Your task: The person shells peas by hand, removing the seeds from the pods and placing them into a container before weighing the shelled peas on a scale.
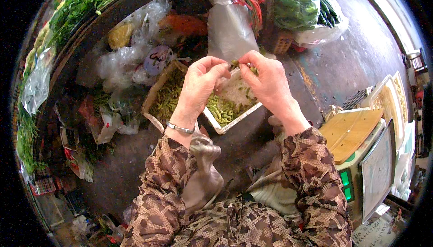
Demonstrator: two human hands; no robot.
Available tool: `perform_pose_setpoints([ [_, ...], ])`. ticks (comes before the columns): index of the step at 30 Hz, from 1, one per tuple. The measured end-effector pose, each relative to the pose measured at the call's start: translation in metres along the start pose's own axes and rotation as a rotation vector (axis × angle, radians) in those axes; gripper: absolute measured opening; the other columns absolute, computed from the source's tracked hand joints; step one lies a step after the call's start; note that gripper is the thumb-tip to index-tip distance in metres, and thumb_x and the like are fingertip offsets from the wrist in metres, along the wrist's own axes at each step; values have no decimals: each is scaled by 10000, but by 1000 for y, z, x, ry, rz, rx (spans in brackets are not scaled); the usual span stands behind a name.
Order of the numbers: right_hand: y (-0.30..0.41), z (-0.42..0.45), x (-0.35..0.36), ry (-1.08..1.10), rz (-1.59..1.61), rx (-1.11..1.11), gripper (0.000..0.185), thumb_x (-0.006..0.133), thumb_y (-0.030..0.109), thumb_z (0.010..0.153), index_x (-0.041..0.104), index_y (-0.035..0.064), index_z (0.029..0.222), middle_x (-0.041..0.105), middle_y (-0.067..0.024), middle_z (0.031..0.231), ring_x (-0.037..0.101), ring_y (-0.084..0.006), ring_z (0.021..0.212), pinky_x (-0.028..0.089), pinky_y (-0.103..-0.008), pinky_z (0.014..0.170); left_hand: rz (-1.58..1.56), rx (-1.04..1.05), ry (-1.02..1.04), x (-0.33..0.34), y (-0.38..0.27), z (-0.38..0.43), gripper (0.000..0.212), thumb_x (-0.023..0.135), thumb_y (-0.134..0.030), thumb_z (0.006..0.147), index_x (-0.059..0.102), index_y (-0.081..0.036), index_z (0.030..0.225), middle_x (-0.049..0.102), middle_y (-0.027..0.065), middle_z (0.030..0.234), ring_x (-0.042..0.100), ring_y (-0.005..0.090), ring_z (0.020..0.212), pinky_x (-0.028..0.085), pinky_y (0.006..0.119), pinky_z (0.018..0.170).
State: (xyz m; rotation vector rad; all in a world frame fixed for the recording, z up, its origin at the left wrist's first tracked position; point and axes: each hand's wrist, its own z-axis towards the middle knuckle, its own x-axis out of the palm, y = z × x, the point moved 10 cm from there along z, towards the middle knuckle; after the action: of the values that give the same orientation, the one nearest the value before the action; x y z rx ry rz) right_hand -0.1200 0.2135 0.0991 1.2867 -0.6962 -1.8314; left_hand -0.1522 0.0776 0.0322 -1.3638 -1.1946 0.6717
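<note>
A small green bean pod (pixel 234 64) is pinched between the fingertips of my two hands. My left hand (pixel 201 86), with a metal bracelet at the wrist, holds it from the left. From the other side, thumb and index finger of my right hand (pixel 270 79) grip it. Under them stands a white foam box (pixel 238 120) with green pods (pixel 220 111) along its near and left sides; my hands hide part of it. A second foam box (pixel 149 99), holding more pods (pixel 165 99), sits to the left, partly behind my left forearm.
Beyond the boxes stands a grey plastic bag (pixel 231 27). Crumpled clear bags (pixel 121 61) lie left. Leafy greens (pixel 77 18) line the upper-left shelf; bagged green vegetables (pixel 297 10) are upper right. At right, a wooden board (pixel 353 130) lies by a scale with a lit display (pixel 345 182).
</note>
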Motion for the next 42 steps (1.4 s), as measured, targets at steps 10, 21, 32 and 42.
perform_pose_setpoints([
  [10,26,-7,16,38,-432,-308,78,558,126,833,498,76,822,597,-93,694,633,-293,663,499,-398,572,-200,-156,20,-2,14,1,81,635,-125,836,615,-47,841,615,28,678,480,66,464,340,200,414],
  [21,17,-6,19,22,-195,-199,111,588,150,838,549,46,846,626,-129,741,633,-311,679,489,-389,607,-285,-179,13,-4,21,2,45,617,-98,827,607,-57,810,570,5,624,467,74,443,323,193,385],
  [32,-40,-14,51,276,935,593,172,599,237,901,599,69,867,561,26,676,426,-13,503,298,-168,427,-254,-66,33,4,5,-3,42,604,-86,843,589,-47,837,558,0,616,463,67,444,340,200,395],
  [42,-37,-6,43,263,648,447,175,585,210,905,606,36,906,578,19,688,479,-34,544,368,-181,475,-100,-43,116,7,3,-5,94,617,-144,868,606,-54,844,563,-13,627,461,48,467,336,181,411],
])
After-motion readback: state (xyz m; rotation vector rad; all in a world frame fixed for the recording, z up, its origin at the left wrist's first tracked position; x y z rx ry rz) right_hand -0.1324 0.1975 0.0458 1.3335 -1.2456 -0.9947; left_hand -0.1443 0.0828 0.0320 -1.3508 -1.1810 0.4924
